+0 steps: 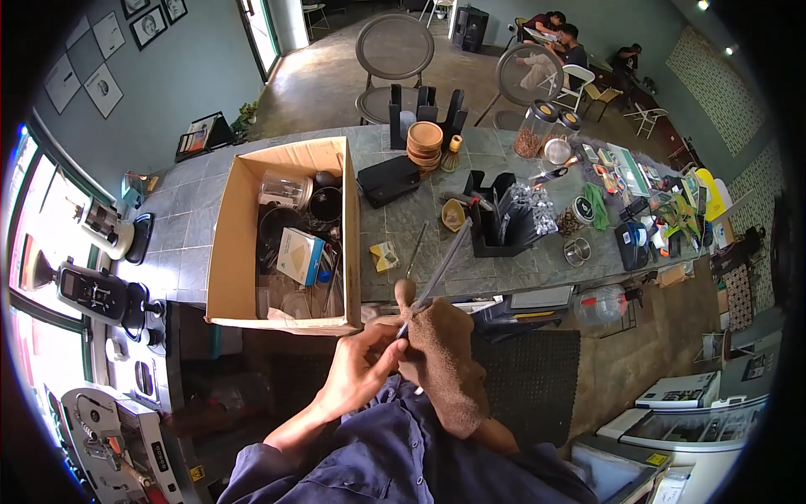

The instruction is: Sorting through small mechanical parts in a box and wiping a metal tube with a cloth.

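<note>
Just in front of my chest, my left hand (363, 367) pinches the dark lower end of a long, slim grey metal utensil (445, 266). It slants up and to the right over the counter edge; its exact kind cannot be made out. A brown cloth (445, 357) drapes over my right hand, whose wrist (494, 437) shows below it. The right fingers are hidden, but they bunch the cloth beside the utensil. Left of my hands stands an open cardboard box (220, 252) holding jars, dark cups and a small white-and-blue carton (300, 257).
The tiled counter (189, 227) carries stacked wooden bowls (425, 144), a black case (388, 180), a black organizer (495, 239), a thin stick (416, 250), a yellow packet (384, 257) and glass jars (531, 141). A coffee grinder (96, 294) stands left. People (569, 50) sit far off.
</note>
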Available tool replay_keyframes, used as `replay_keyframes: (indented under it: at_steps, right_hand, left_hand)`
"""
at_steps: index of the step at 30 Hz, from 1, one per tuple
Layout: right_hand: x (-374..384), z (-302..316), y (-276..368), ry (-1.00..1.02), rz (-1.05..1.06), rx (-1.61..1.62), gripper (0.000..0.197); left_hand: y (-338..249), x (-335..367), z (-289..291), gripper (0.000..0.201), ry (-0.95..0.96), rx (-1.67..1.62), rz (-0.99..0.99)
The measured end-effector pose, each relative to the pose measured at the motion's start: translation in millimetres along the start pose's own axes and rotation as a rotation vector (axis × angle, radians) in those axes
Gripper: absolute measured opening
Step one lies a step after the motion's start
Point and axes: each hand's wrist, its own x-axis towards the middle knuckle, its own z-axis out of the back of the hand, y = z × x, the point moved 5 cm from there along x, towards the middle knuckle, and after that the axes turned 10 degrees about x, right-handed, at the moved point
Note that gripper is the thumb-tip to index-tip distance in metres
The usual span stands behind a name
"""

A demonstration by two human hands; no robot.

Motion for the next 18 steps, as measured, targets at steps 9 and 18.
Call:
replay_keyframes:
  at_steps: [9, 18]
  right_hand:
    - [3.5, -16.9, 1.7, -0.005, 0.228, 0.567, 0.02]
    - [-19.4, 5.3, 19.0, -0.115, 0.162, -0.075, 0.06]
  left_hand:
    - [21.4, 0.8, -2.0, 0.022, -0.152, -0.265, 0.066]
    - [26.7, 1.6, -7.0, 0.016, -0.192, -0.064, -0.023]
